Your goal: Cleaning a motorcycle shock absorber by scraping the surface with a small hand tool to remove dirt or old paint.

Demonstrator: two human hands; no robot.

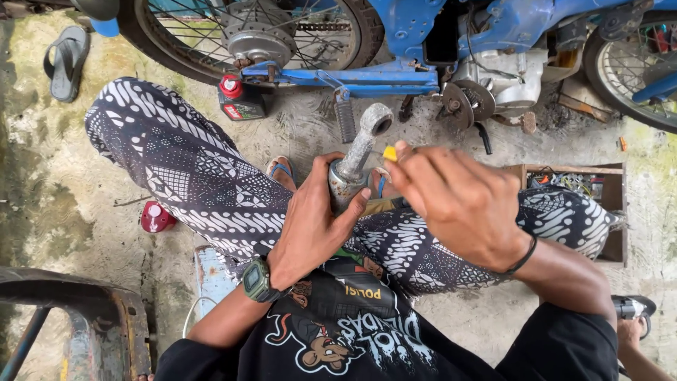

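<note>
**Ani:** What is the left hand (310, 226) doing?

**Budi:** Its grip is wrapped tight around the grey metal shock rod with a ring at its top (358, 159). The hand holds the fat lower end. The rod stands up and leans a little away from the person, above the knees in the black-and-white patterned trousers (190, 169).

**Ani:** And the right hand (462, 201)?

**Budi:** It is just beside the rod, on the right of the left grip. Its fingers pinch a small yellow piece (389, 152). I can see only a tiny bit of it, so I cannot tell what it is. It sits very close to the rod, maybe touching it.

**Ani:** What is past the hands?

**Budi:** A blue motorbike (395, 42) stands on the concrete floor (42, 176), well beyond the rod. A black oil bottle with a red cap (240, 99) stands by its wheel, up and to the left of the left grip. A small red lid (156, 217) lies on the floor, left of that grip.

**Ani:** And on the right?

**Budi:** A wooden box of small parts (585, 183) is behind the right hand. A grey sandal (67, 62) lies far off to the left.
</note>
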